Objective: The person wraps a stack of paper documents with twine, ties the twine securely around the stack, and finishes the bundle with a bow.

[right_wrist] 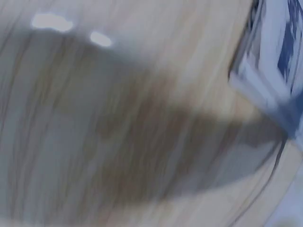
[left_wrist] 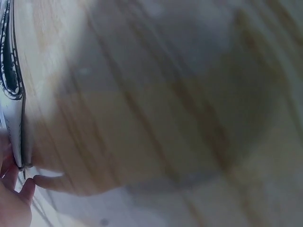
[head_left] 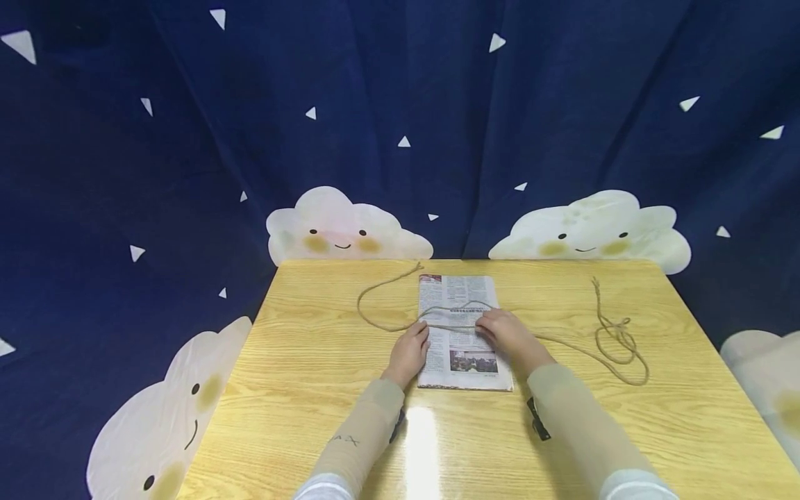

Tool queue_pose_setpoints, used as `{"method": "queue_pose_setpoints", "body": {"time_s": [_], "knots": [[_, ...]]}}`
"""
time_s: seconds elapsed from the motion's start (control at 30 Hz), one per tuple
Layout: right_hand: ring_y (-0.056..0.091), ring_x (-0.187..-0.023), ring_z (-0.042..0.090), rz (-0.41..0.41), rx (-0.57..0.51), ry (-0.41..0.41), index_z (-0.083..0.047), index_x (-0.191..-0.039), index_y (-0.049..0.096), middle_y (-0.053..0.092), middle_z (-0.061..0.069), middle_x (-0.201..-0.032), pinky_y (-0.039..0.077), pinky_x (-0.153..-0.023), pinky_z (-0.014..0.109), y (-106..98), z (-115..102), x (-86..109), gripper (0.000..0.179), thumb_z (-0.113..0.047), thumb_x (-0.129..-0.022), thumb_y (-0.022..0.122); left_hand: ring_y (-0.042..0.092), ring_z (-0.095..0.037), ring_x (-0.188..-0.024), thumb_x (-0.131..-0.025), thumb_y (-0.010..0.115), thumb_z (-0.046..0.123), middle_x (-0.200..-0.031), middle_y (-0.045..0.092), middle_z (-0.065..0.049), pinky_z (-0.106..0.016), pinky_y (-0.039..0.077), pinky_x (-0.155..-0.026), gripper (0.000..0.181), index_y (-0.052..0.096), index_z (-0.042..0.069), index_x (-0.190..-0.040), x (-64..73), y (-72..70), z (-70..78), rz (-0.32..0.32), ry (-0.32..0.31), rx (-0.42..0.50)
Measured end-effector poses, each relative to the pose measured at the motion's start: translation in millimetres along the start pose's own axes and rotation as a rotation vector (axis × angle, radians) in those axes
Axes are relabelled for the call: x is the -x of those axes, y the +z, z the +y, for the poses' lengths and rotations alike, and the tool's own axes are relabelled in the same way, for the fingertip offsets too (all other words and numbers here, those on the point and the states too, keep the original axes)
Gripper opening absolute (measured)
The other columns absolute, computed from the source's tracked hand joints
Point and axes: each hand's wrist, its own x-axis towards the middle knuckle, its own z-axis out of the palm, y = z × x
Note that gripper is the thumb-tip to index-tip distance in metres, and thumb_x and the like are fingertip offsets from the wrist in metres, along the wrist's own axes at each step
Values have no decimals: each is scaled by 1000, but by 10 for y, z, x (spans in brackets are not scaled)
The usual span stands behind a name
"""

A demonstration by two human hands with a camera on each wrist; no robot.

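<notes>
Lit brightly over the desk [head_left: 325,298] in the head view, bleached white by 1 upright strip of glare [head_left: 421,451] near the bottom; darker over the curtain [head_left: 94,139]. Too soft for small print on the newspaper [head_left: 464,340]. Dim, hazy and blurred in both wrist views, broadly shadowed, with 2 white glare spots [right_wrist: 52,22] in the right.

Thin brown string [head_left: 453,327] crosses the folded newspaper [head_left: 464,340].

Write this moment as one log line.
left hand: at left edge of newspaper; right hand: over its right side; twine: across newspaper
</notes>
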Motion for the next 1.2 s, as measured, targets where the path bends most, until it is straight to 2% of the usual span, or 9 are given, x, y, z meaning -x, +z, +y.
{"method": "queue_pose_setpoints", "body": {"time_s": [0.07, 0.27, 0.37, 0.6, 0.7, 0.8, 0.97, 1.13, 1.2], "knots": [[58, -85, 25, -9, 13, 26, -7, -87, 65, 63, 5, -86, 45, -86, 42, -69, 78, 49, 5, -9, -82, 66, 46, -24, -121, -89, 57, 13, -130, 51, -10, -35, 38, -100, 35, 57, -1, -121, 2, -5, 3, -11, -11, 6], [57, -78, 26, 21, 122, 31, -4, -84, 65, 61, 6, -78, 47, -78, 42, -288, 370, 194, 12, -7, -75, 72, 43, -25, -124, -90, 55, 14, -132, 49, -11, -36, 36, -103, 36, 55, -1, -123, 8, -17, 6, -44, -42, 30], [57, -78, 28, -10, 178, 77, -2, -87, 65, 60, 8, -78, 47, -76, 44, -425, 468, 274, 13, -6, -76, 70, 44, -25, -124, -91, 55, 14, -132, 49, -11, -36, 36, -103, 36, 55, -1, -123, 10, -16, 9, -46, -47, 30], [52, -94, 32, -231, 327, 264, -2, -103, 62, 59, 13, -94, 40, -90, 48, -687, 616, 445, 29, 4, -75, 68, 44, -25, -123, -91, 55, 14, -132, 49, -10, -34, 36, -103, 35, 55, -1, -123, 14, -17, 19, -44, -46, 22], [50, -99, 34, -281, 351, 336, -2, -107, 61, 58, 15, -99, 35, -94, 50, -785, 657, 498, 34, 10, -75, 65, 45, -24, -123, -91, 54, 13, -131, 50, -10, -34, 36, -103, 35, 55, -1, -123, 10, -13, 21, -45, -43, 19], [46, -102, 38, -298, 353, 415, 0, -109, 60, 56, 19, -102, 32, -96, 53, -876, 699, 544, 38, 13, -73, 63, 45, -24, -123, -92, 54, 14, -132, 49, -10, -33, 36, -103, 35, 55, 0, -123, 7, -8, 19, -50, -45, 15], [47, -96, 42, -256, 372, 535, 5, -105, 60, 54, 25, -97, 38, -88, 54, -989, 791, 651, 34, 15, -72, 61, 44, -24, -123, -92, 54, 15, -133, 48, -10, -34, 36, -103, 36, 54, 0, -124, 4, -13, 12, -51, -51, 23], [46, -94, 47, -247, 358, 720, 9, -106, 59, 52, 32, -97, 40, -81, 55, -1079, 808, 713, 25, 7, -82, 54, 44, -24, -123, -92, 54, 14, -133, 48, -10, -34, 36, -103, 36, 54, 0, -124, 4, -14, 9, -53, -54, 32], [42, -97, 50, -268, 362, 803, 12, -106, 57, 48, 36, -99, 38, -85, 57, -1112, 801, 726, 24, 3, -85, 50, 44, -24, -124, -92, 54, 14, -133, 48, -10, -34, 36, -103, 36, 54, 0, -125, 3, -8, 11, -56, -55, 35]]}}
